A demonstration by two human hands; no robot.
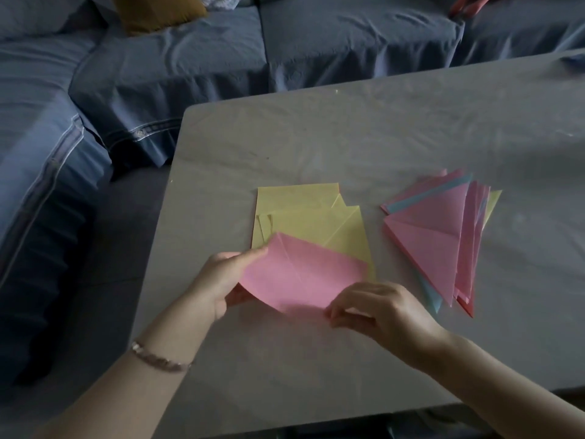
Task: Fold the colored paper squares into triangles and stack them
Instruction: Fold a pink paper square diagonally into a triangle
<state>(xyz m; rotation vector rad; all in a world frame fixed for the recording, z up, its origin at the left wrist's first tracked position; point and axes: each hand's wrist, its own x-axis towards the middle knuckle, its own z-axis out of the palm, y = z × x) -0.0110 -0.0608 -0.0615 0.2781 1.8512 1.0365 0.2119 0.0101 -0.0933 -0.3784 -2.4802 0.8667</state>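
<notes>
Grips the left edge of a curved pink paper square (297,277) with the left hand (221,280), pinches its near corner with the right hand (380,308), over the near edge of the yellow squares (304,223), left of the stack of folded triangles (437,236) on the grey table (316,137).

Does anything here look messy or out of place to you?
Only mildly: the stack of folded triangles on the right is fanned out, with blue and yellow edges poking from under the pink ones. The pile of yellow squares is also skewed.
</notes>
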